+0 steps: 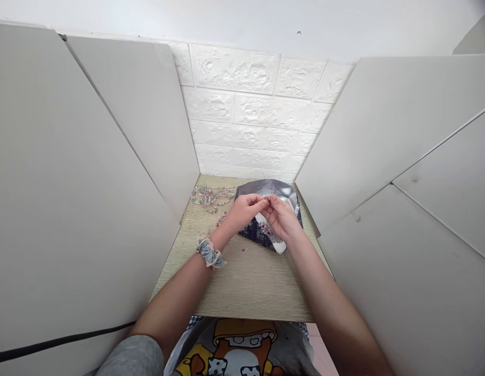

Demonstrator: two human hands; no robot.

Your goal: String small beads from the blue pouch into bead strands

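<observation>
Two bare hands meet at their fingertips over the far half of a narrow wood-grained table (258,290). The left hand (248,210) comes in from the left with its thumb and fingers drawn together, and the right hand (282,216) mirrors it, fingers bent in towards the thumb. Whatever may lie between the fingertips is too small to make out, so it cannot be told whether either hand grasps anything.

Directly beneath them lies a bag (250,232), dark blue and patterned outside, with a shiny silvery lining showing at its far side. Small colourful beads (264,225) show at the bag's middle, partly covered by the right hand, near a white patch.

To the left of the bag, near the table's far edge, strands of pale, multicoloured beads (213,197) lie in a loose tangle. A smaller reddish bunch (221,219) shows just beside the left wrist, partly hidden by it. One tiny object (244,250), too small to identify, rests on the wood nearer the person. A light blue scrunchie (209,253) with lacy edging circles the left wrist. White brick-patterned wall (242,109) stands behind the table.
</observation>
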